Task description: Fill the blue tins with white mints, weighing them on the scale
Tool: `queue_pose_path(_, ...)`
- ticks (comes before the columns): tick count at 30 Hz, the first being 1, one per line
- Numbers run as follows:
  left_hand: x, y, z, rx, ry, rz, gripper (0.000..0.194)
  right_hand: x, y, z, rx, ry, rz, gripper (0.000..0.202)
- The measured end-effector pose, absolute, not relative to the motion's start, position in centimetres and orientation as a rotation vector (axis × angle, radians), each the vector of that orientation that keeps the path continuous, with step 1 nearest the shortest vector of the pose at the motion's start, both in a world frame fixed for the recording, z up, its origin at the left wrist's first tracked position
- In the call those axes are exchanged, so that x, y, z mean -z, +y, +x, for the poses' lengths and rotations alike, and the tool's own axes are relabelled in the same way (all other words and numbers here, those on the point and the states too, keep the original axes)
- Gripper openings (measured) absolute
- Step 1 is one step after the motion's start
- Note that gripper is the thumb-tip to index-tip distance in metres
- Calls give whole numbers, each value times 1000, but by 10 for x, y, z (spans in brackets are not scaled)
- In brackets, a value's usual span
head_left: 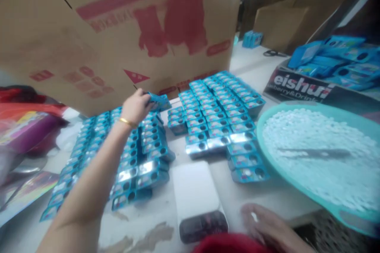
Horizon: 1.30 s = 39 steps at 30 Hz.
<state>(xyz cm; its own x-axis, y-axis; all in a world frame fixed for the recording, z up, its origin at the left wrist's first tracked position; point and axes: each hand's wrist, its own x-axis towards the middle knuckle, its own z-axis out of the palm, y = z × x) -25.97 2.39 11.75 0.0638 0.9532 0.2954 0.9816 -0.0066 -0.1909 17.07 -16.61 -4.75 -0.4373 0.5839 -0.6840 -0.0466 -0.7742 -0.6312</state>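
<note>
My left hand [137, 106] reaches to the far rows and is closed on a small blue box [160, 102]. Below that arm, several rows of blue boxes [127, 154] stand packed together. A second block of blue boxes [213, 106] stands right of it. My right hand [265, 223] is low at the table's near edge, blurred, with its fingers curled. A small white spot shows at its fingers, too unclear to name. Left of this hand lies a white digital scale [196, 189] with a dark display panel.
A turquoise basin [263, 138] of small white tablets [314, 138] stands at right, a dark blade-like tool [320, 152] on them. Behind it, a black carton [297, 87] holds blue boxes. A large cardboard box [118, 43] walls off the back. Scissors [274, 53] lie further back.
</note>
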Motion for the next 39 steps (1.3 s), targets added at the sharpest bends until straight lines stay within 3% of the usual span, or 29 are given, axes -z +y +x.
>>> queue_pose_path(3, -139, -42, -225, 261, -1793, -2203, 25, 46, -164, 170, -2239, -883, -1318, 41)
queue_pose_path(8, -123, -132, -141, 59, -1908, -2520, 23, 47, -169, 168, -2172, -735, -1370, 39)
queue_pose_path(16, -70, -159, -97, -65, -1822, -2688, 32, 33, -188, 182, -2222, -689, -1337, 39)
queue_pose_path(20, -77, -166, -105, 203, -1717, -2700, 44, 22, -191, 183, -2205, -903, -1386, 43)
queue_pose_path(25, -75, -207, -128, 793, -2027, -2340, 20, 6, -188, 178, -2137, -1284, -1493, 40)
queue_pose_path(28, -43, -242, -142, 981, -2209, -2102, 15, -6, -181, 172, -2050, -1462, -1458, 39)
queue_pose_path(34, 54, -296, -156, 999, -2455, -1758, 19, -43, -149, 137, -1573, -1835, -1188, 33)
queue_pose_path(39, 89, -307, -155, 1013, -2423, -1672, 18, -65, -123, 88, -1155, -2145, -957, 26)
